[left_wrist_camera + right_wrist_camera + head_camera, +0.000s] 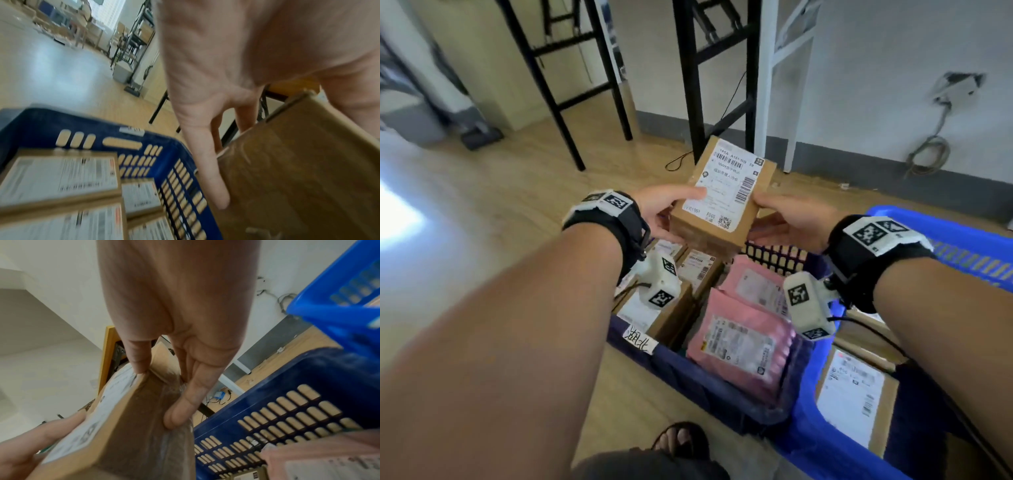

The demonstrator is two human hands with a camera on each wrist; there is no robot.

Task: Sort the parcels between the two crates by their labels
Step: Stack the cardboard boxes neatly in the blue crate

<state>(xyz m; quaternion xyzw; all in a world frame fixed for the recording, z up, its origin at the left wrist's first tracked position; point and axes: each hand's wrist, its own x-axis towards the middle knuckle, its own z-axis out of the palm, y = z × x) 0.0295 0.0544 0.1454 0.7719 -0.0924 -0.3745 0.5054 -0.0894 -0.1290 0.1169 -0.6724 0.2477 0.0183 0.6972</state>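
Held up at centre frame of the head view, above the far end of the dark blue crate [722, 394], label side turned toward the face: a brown cardboard parcel [726, 198], most likely raised this way so its white shipping label [726, 186] can be read before a crate is chosen. At left centre, left hand [664, 212] gripping the parcel's left edge, thumb laid across the label, fingers reaching under and behind; in the left wrist view, fingers [205, 162] long and nearly straight along the cardboard side rather than tightly curled. At lower centre, inside the dark blue crate, several brown boxes with labels up and two pink mailers [743, 339], seemingly already sorted, though the blur leaves their labels unreadable. At right centre, right hand [787, 219] grasping the parcel's right edge, thumb on top near the barcode; in the right wrist view, thumb pressing the top corner and fingers [185, 402] spread flat down the taped side. At far right, the bright blue crate [945, 240], one labelled box lying in it at lower right. Neither hand released; parcel clear of both crates, not yet placed.
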